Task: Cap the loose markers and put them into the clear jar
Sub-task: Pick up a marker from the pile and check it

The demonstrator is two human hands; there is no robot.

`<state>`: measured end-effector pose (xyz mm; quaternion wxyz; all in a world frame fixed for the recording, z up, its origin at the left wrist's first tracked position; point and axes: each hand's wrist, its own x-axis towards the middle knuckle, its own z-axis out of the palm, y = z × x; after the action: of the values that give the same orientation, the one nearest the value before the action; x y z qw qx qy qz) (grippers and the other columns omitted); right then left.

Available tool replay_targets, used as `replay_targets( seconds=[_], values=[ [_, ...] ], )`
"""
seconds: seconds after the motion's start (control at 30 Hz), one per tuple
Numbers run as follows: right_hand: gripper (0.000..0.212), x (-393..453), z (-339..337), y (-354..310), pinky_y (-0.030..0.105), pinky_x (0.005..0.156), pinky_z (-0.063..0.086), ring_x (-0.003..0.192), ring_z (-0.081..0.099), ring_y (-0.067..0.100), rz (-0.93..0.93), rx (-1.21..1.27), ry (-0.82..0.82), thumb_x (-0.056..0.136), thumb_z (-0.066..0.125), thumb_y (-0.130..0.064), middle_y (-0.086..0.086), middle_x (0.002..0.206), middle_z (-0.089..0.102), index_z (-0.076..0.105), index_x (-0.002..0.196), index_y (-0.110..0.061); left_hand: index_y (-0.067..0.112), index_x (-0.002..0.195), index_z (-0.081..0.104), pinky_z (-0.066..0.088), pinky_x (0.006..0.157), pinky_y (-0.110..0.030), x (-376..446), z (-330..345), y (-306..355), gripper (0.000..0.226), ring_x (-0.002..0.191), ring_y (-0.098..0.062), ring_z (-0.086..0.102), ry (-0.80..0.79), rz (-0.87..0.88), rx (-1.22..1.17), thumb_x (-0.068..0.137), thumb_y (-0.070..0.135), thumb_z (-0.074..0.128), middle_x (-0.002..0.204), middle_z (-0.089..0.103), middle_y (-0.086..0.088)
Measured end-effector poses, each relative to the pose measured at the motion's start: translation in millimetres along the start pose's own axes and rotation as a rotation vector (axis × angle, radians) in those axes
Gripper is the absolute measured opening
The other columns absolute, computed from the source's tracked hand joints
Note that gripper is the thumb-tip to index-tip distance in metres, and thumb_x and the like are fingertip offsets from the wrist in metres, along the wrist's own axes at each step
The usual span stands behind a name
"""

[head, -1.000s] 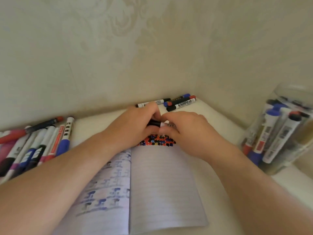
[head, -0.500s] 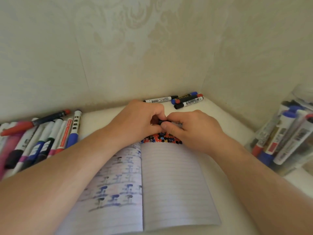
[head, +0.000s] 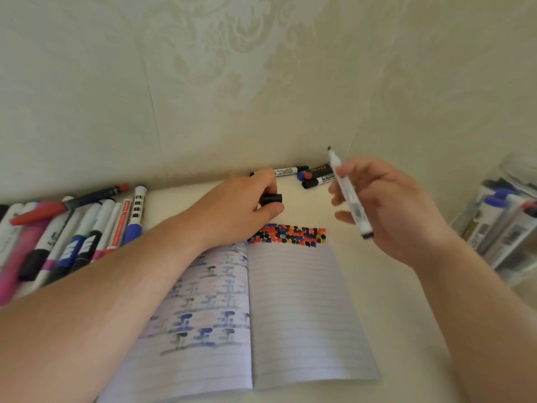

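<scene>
Marker (head: 350, 196) and its black cap (head: 271, 198) had come apart since half a second before: I saw my right hand (head: 386, 207) pinching the bare-tipped barrel right of centre, my left hand (head: 241, 207) pinching the cap; capping remained undone, the jar (head: 505, 216) waiting at the right edge.

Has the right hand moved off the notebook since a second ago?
Yes. The right hand, gripping the uncapped marker, has lifted up and rightward from the notebook's top edge, away from the left hand holding the black cap.

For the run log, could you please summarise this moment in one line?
left hand: grips black cap | right hand: holds uncapped marker | clear jar: right
</scene>
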<state>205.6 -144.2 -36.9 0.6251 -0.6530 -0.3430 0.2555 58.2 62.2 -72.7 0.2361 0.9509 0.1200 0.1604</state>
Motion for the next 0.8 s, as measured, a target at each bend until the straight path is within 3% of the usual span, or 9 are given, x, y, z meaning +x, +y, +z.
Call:
replay_targets(
  seconds=[0.07,0.17,0.23,0.3,0.37,0.43,0.63,0.8],
  values=[
    [0.053,0,2,-6,0.033,0.07,0.056,0.081,0.065,0.02,-0.033,0.297,-0.022,0.092,0.042,0.019,0.008,0.095,0.071,0.074,0.106,-0.021,0.031,0.1,0.048,0.047,0.067,-0.038,-2,-1,3,0.014,0.073,-0.011,0.056,-0.048,-0.007,-0.048,0.105,0.044,0.047,0.081,0.061,0.008],
    [0.019,5,12,-9,0.025,0.06,0.047,0.07,0.055,0.014,-0.072,0.28,-0.006,0.083,0.077,-0.017,0.002,0.083,0.061,0.07,0.099,-0.024,0.03,0.096,0.048,0.041,0.067,-0.037,-5,-3,8,0.018,0.073,-0.014,0.052,-0.117,-0.025,-0.08,0.105,0.044,0.042,0.079,0.058,0.009],
    [0.025,9,13,-10,0.024,0.051,0.03,0.06,0.039,0.014,-0.039,0.221,-0.018,0.078,0.078,-0.041,0.001,0.069,0.048,0.061,0.083,-0.024,0.03,0.096,0.048,0.043,0.067,-0.037,-5,-3,10,0.02,0.077,-0.014,0.053,-0.13,-0.003,-0.057,0.099,0.048,0.054,0.082,0.058,0.012],
    [0.033,10,11,-11,0.029,0.049,0.017,0.055,0.027,0.017,0.045,0.172,-0.035,0.094,0.065,-0.048,0.001,0.059,0.036,0.05,0.083,-0.021,0.033,0.098,0.049,0.05,0.078,-0.034,-5,-3,12,0.034,0.089,-0.007,0.057,-0.156,0.048,-0.04,0.084,0.052,0.074,0.094,0.061,0.019],
    [0.026,8,6,-6,0.03,0.049,0.015,0.055,0.024,0.018,0.12,0.099,-0.037,0.104,0.054,-0.037,0.003,0.057,0.033,0.046,0.086,-0.02,0.039,0.102,0.047,0.05,0.087,-0.027,-6,-3,12,0.049,0.104,0.004,0.057,-0.23,0.06,-0.094,0.073,0.053,0.085,0.11,0.064,0.029],
    [0.022,2,2,5,0.029,0.047,0.017,0.055,0.026,0.018,0.138,0.041,-0.045,0.097,0.056,-0.031,0.004,0.059,0.036,0.045,0.081,-0.019,0.041,0.102,0.043,0.048,0.087,-0.022,-7,-3,11,0.058,0.108,0.011,0.054,-0.28,0.057,-0.114,0.07,0.055,0.089,0.117,0.064,0.036],
    [0.029,-17,-6,31,0.025,0.045,0.029,0.051,0.038,0.019,0.047,-0.151,0.007,0.091,0.076,-0.014,0.004,0.056,0.048,0.059,0.069,-0.018,0.041,0.1,0.042,0.046,0.085,-0.022,-5,-1,10,0.061,0.106,0.017,0.052,-0.284,0.062,-0.081,0.066,0.061,0.089,0.116,0.063,0.041],
    [0.026,-18,-4,34,0.025,0.045,0.027,0.05,0.037,0.02,0.037,-0.311,0.099,0.084,0.073,0.0,0.009,0.055,0.047,0.053,0.069,-0.006,0.042,0.104,0.047,0.042,0.081,-0.018,-7,0,12,0.06,0.103,0.02,0.051,-0.28,0.028,-0.113,0.066,0.058,0.09,0.115,0.062,0.041]
  ],
)
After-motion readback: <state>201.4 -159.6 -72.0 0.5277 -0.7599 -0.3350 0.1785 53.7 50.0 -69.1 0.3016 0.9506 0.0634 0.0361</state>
